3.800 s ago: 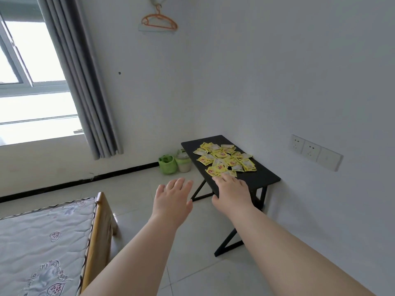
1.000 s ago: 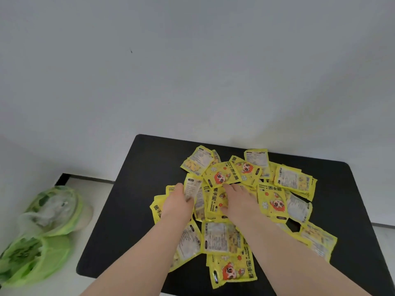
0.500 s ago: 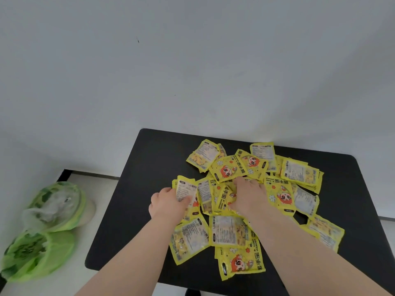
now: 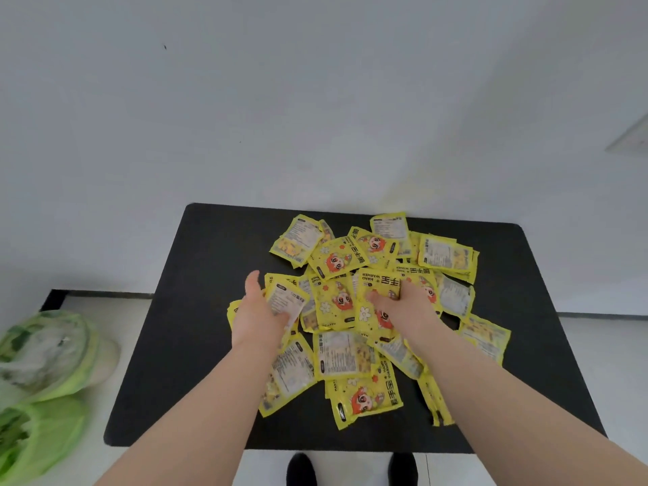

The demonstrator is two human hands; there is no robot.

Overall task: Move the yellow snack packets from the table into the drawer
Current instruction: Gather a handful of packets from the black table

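Progress: nil, judging by the frame. All packets [image 4: 354, 352] seen lie heaped on table [image 4: 196, 345], under and around the fingers; drawer not in view. L hand [image 4: 256, 313]: thumb up, fingers tucked beneath a packet, grip can't tell. R hand [image 4: 406, 310]: fingers [image 4: 382, 303] curled, clamped on packets.

The person's arms are bare along all of their visible length, from the lower corners of the frame up to the wrists near the centre. The left hand [image 4: 257, 310] and the right hand [image 4: 403, 306] are bare as well. At the bottom centre of the frame sit two black, rounded toe caps: the left shoe [image 4: 301, 470] and the right shoe [image 4: 403, 468]. Both are plain, matt and cut off by the lower edge.
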